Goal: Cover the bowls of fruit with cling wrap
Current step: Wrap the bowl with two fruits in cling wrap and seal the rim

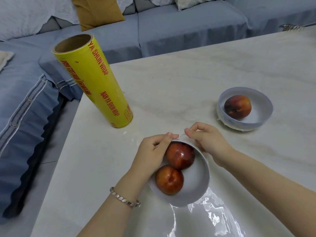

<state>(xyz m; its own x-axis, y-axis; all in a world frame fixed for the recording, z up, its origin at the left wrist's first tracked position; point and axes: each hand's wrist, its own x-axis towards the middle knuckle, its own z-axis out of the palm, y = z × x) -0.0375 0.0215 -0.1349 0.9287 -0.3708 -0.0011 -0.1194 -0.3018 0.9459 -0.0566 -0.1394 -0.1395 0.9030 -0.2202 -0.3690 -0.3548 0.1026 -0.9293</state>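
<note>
A white bowl (196,189) holding two red fruits (180,155) sits at the table's near middle under a sheet of clear cling wrap (213,212), whose loose shiny end trails toward me. My left hand (152,153) and my right hand (207,140) pinch the wrap's edge at the bowl's far rim, fingertips almost touching. A second white bowl (259,103) with one red fruit (237,106) stands to the right, with film wrinkled under its rim. The yellow cling wrap roll (95,82) stands upright at the table's left edge.
The pale marble table (196,74) has its left edge beside a blue sofa (25,103) with cushions. A mustard cushion (97,11) lies at the back. A metal object (290,27) sits at the far right corner.
</note>
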